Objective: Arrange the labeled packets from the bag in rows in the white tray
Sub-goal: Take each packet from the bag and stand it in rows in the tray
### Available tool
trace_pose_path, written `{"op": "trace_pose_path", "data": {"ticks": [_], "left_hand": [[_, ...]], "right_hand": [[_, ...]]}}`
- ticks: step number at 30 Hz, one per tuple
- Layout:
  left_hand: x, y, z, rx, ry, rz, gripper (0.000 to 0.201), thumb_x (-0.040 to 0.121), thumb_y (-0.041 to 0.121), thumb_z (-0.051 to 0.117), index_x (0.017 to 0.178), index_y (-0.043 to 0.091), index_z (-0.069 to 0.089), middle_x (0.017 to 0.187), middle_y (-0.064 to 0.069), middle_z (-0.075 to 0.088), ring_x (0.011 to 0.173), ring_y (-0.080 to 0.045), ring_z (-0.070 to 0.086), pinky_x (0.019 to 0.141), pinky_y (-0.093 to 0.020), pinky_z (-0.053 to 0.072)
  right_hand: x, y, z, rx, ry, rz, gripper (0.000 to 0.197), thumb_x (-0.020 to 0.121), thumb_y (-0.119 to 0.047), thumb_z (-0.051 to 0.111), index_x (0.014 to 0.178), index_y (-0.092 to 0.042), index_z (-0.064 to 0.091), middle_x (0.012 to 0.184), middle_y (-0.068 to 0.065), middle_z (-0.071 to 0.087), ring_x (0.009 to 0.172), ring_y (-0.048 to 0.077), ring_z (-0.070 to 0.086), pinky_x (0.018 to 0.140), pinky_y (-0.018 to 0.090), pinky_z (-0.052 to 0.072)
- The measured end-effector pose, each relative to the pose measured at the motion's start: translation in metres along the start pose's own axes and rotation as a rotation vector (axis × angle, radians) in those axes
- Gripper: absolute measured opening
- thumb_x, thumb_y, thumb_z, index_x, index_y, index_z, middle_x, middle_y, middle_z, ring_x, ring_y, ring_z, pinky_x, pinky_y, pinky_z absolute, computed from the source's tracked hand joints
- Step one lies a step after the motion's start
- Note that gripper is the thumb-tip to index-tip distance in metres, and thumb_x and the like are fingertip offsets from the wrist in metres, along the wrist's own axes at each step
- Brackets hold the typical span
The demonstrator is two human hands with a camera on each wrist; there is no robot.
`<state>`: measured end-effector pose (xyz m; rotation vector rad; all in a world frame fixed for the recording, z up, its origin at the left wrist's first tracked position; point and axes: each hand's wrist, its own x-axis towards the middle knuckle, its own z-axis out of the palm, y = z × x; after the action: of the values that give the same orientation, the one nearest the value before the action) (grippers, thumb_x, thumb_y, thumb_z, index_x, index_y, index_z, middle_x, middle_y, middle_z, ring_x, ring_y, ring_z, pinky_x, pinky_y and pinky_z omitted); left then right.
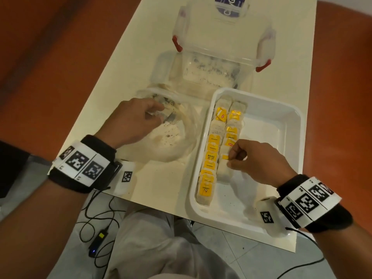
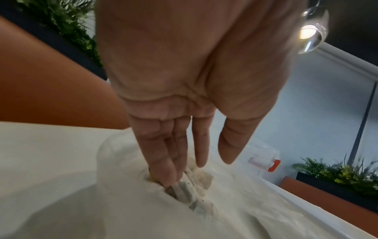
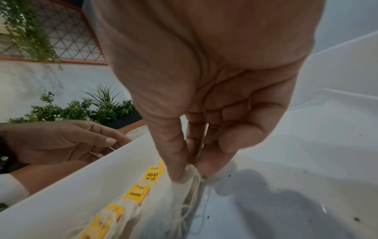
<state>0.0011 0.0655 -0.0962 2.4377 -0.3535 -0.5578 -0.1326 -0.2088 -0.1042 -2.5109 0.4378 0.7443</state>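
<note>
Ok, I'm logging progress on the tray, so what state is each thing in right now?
White tray: two rows of packets along its left side, the rest bare.
Left row: runs nearly the tray's length.
Second row: shorter, unfinished.
Right hand: pinches a packet at the second row's near end.
Left hand: fingers reach into the bag, touching packets.
Clear box: open, behind the tray.
</note>
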Motion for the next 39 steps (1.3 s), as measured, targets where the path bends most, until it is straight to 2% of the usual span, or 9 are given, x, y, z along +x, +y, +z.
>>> {"op": "trace_pose_path", "data": {"ticks": [3, 6, 9, 16, 22, 26, 29, 33, 39], "left_hand": [[0.005, 0.005, 0.007, 0.146, 0.033, 0.045, 0.041, 0.095, 0.034, 0.059, 0.136, 0.026, 0.059, 0.132, -0.002, 0.064, 0.114, -0.024, 0.061, 0.093, -0.035, 0.046], [0.011, 0.007, 0.013, 0.32, 0.109, 0.071, 0.042, 0.094, 0.034, 0.059, 0.135, 0.026, 0.055, 0.13, -0.008, 0.058, 0.107, -0.031, 0.06, 0.079, -0.036, 0.044], [0.016, 0.008, 0.017, 0.473, 0.136, 0.05, 0.046, 0.093, 0.048, 0.057, 0.133, 0.027, 0.051, 0.127, -0.008, 0.053, 0.096, -0.032, 0.063, 0.066, -0.033, 0.039], [0.037, 0.004, 0.025, 0.601, 0.118, 0.005, 0.059, 0.089, 0.058, 0.06, 0.135, 0.024, 0.045, 0.124, -0.012, 0.051, 0.095, -0.036, 0.064, 0.064, -0.035, 0.038], [0.05, -0.002, 0.021, 0.469, 0.149, 0.043, 0.041, 0.089, 0.047, 0.065, 0.122, 0.026, 0.055, 0.112, -0.012, 0.057, 0.083, -0.033, 0.063, 0.06, -0.031, 0.037], [0.046, -0.007, 0.017, 0.361, 0.134, 0.059, 0.025, 0.087, 0.039, 0.065, 0.106, 0.024, 0.059, 0.099, -0.004, 0.058, 0.08, -0.028, 0.06, 0.063, -0.03, 0.035], [0.032, -0.006, 0.014, 0.211, 0.104, 0.036, 0.024, 0.078, 0.046, 0.062, 0.088, 0.024, 0.056, 0.084, 0.008, 0.055, 0.071, -0.015, 0.053, 0.059, -0.027, 0.033], [0.008, -0.011, 0.013, 0.027, -0.043, -0.053, 0.023, 0.073, 0.034, 0.075, 0.08, 0.029, 0.054, 0.071, 0.015, 0.054, 0.06, -0.005, 0.048, 0.054, -0.023, 0.032], [0.0, -0.009, 0.027, 0.088, 0.06, 0.081, 0.027, 0.077, 0.037, 0.079, 0.085, 0.028, 0.055, 0.091, 0.014, 0.053, 0.074, -0.005, 0.053, 0.062, -0.022, 0.039]], "right_hand": [[-0.004, -0.003, -0.006, 0.019, 0.066, -0.024, 0.015, 0.086, -0.046, 0.071, 0.086, -0.035, 0.061, 0.09, -0.016, 0.066, 0.082, 0.008, 0.063, 0.074, 0.036, 0.053], [-0.006, -0.02, -0.019, 0.058, 0.189, -0.122, 0.014, 0.086, -0.048, 0.067, 0.084, -0.037, 0.06, 0.093, -0.017, 0.064, 0.076, 0.004, 0.06, 0.069, 0.034, 0.05], [0.002, -0.053, -0.033, 0.079, 0.261, -0.262, 0.015, 0.084, -0.053, 0.061, 0.095, -0.043, 0.06, 0.102, -0.014, 0.056, 0.076, 0.008, 0.057, 0.072, 0.035, 0.047], [0.059, -0.126, -0.029, -0.116, 0.053, -0.336, 0.034, 0.09, -0.058, 0.056, 0.123, -0.051, 0.059, 0.115, -0.001, 0.058, 0.106, 0.022, 0.061, 0.085, 0.04, 0.052], [0.077, -0.136, -0.013, -0.317, 0.01, -0.266, 0.033, 0.096, -0.035, 0.056, 0.126, -0.023, 0.06, 0.118, 0.001, 0.061, 0.109, 0.029, 0.061, 0.073, 0.035, 0.044], [0.071, -0.129, -0.019, -0.329, 0.038, -0.283, 0.028, 0.093, -0.03, 0.057, 0.119, -0.021, 0.064, 0.114, 0.001, 0.063, 0.106, 0.03, 0.062, 0.078, 0.04, 0.054], [0.063, -0.124, -0.022, -0.319, 0.041, -0.295, 0.027, 0.093, -0.031, 0.057, 0.117, -0.02, 0.065, 0.112, 0.0, 0.064, 0.103, 0.029, 0.063, 0.078, 0.042, 0.056], [0.054, -0.118, -0.021, -0.299, 0.015, -0.283, 0.028, 0.093, -0.033, 0.057, 0.116, -0.021, 0.066, 0.109, -0.001, 0.065, 0.1, 0.028, 0.063, 0.077, 0.039, 0.056], [0.051, -0.114, -0.016, -0.278, -0.026, -0.266, 0.026, 0.092, -0.031, 0.057, 0.114, -0.022, 0.067, 0.108, -0.001, 0.066, 0.101, 0.027, 0.064, 0.077, 0.041, 0.056]]}}
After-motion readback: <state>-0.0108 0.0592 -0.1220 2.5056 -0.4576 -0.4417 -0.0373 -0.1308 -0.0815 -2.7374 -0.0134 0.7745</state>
